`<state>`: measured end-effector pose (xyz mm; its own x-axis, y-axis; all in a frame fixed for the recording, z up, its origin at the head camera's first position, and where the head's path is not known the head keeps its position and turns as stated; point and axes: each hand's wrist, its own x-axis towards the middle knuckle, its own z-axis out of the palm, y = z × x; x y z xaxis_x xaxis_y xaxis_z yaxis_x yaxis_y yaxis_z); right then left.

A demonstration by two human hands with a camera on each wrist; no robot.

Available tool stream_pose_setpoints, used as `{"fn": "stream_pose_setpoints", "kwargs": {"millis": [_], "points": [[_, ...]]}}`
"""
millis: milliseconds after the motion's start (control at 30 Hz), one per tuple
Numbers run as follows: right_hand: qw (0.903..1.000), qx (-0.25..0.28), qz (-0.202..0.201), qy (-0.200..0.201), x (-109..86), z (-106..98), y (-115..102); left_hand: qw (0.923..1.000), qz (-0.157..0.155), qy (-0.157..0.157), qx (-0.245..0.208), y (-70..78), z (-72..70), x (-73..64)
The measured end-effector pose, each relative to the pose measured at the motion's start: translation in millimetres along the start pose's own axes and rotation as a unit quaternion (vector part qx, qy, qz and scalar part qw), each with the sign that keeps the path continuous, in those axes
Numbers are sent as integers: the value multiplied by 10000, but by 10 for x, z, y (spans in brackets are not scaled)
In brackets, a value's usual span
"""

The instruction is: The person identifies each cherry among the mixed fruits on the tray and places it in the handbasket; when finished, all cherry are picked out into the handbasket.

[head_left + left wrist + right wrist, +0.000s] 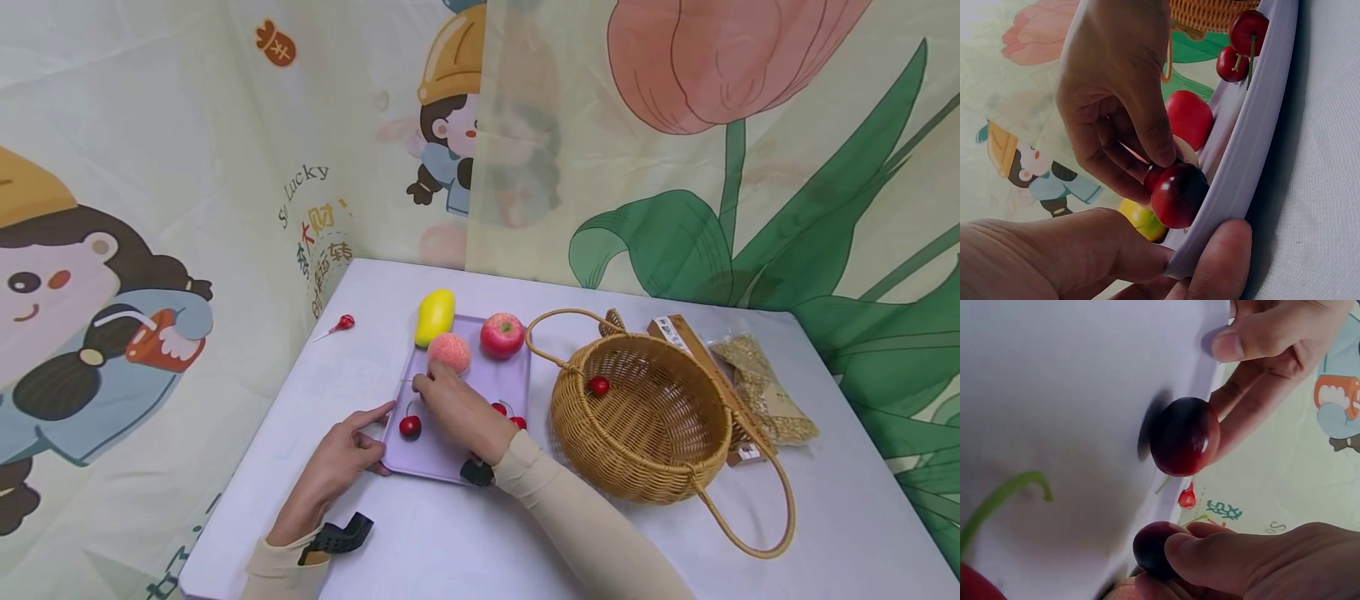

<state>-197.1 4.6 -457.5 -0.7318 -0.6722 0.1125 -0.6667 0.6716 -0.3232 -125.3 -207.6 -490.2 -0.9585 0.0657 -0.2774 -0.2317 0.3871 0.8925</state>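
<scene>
Sleeves, two, beige: one on the right forearm, one on the left forearm, both at the lower border of the head view. Tabletop, white, beneath all.

Wrist mounts, black, two: left, right.

Left hand: at the near left corner of the tray, grip narrow, thumb and fingers to either side of the rim.

Tray, lilac, rectangular, raised rim: flat on the tabletop, left of the basket.

Right hand: above the tray, grip narrow, thumb and fingers pinching one dark red cherry.

Loose cherry, dark red, stemmed: on the tray, near its left side, apart from the pinched one.

Cherry pair, red, stemmed: at the tray's right side, partly hidden in the head view by the right arm.

Basket, wicker, round, two hoop handles: right of the tray; one red cherry inside.

Peach, pink: on the tray, just beyond the right hand.

Apple, red: far right of the tray.

Mango, yellow: far left corner.

Lollipop, red, white stick: on the tabletop, left of the tray.

Box, long, brown, and clear bag of pale grains: beyond the basket, to the right.

Curtain, printed with cartoon figures and tulip: behind.
</scene>
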Motion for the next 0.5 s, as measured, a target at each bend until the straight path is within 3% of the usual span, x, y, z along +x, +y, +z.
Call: {"fn": "stream_pose_setpoints", "kwargs": {"millis": [233,500], "points": [[9989,474,11,-10,-39,-72,16,10000,-28,-13,-10,16,3,-3],[9997,248,-4,61,-117,-173,-22,9999,-91,-44,-40,20,-6,-8]]}}
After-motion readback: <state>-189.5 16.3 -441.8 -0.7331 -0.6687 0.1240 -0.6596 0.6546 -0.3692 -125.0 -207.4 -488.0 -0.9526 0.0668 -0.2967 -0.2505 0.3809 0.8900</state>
